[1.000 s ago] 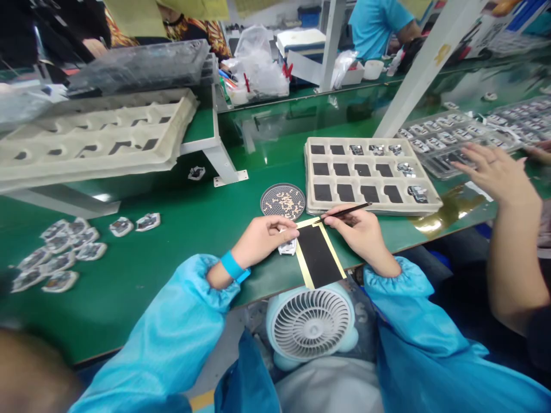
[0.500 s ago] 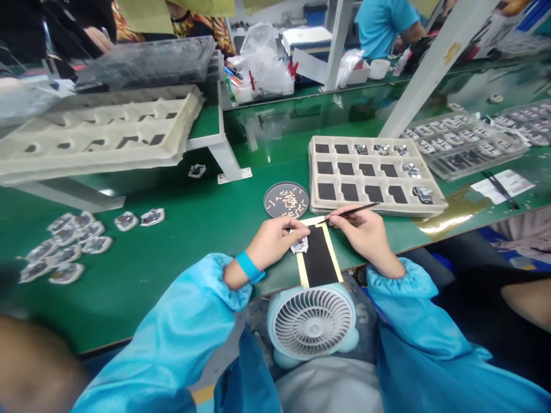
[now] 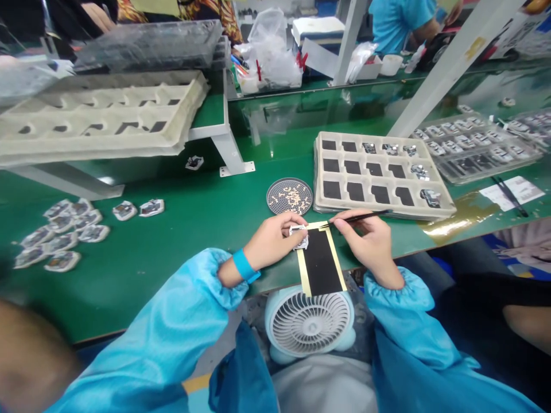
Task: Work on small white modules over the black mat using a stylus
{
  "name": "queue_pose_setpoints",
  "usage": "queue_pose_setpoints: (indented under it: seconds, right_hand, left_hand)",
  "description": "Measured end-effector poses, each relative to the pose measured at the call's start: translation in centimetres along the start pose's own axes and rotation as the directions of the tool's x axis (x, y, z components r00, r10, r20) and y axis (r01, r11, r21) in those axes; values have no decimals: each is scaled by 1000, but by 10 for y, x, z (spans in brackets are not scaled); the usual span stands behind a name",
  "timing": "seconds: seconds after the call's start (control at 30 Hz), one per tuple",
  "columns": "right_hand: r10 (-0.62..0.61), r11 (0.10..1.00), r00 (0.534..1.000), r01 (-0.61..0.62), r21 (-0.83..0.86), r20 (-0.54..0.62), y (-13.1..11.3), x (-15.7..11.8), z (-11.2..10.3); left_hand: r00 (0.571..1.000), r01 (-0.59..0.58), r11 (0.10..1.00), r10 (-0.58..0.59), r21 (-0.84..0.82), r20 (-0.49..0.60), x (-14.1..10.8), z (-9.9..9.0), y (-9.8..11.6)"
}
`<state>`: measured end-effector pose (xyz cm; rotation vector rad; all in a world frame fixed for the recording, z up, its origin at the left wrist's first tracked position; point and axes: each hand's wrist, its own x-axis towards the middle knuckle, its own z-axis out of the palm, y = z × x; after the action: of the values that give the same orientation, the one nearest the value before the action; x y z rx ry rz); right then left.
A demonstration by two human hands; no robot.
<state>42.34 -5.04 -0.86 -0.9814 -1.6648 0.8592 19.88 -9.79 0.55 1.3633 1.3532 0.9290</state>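
Now the left hand (image 3: 273,241) lifts the small white-and-metal part (image 3: 298,236), pinched in its fingers, off the black mat (image 3: 321,261); at 3 o'clock, the right hand (image 3: 365,241) grips thin black tweezers (image 3: 359,217) pointing at it

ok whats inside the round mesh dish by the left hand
A loose heap of tiny pale parts lies in the round mesh dish, mostly toward its middle and right. They are too small to identify, and nothing covers the dish.

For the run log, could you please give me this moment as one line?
left hand: shut on small part | right hand: shut on tweezers | below: black mat | beyond: round dish, compartment tray
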Motion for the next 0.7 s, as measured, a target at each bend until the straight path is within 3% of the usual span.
queue_pose_setpoints:
  seconds: [0.13,0.5,0.6,0.7]
  right_hand:
    - [68,996,997,-65,-63,37,3,3,0]
    - [117,993,993,-116,-10,15,9,5,2]
    - [85,996,996,-86,36,9,5,3,1]
    - [-37,992,995,26,121,90,-5,-1,-1]
  left_hand:
    - [1000,-14,995,13,95,7,-1,-2,-2]
    - [999,1,997,-4,82,36,3,-4,-2]
    - [999,6,998,-9,66,41,3,-4,-1]
    - [999,11,999,-14,49,45,3,-3,1]
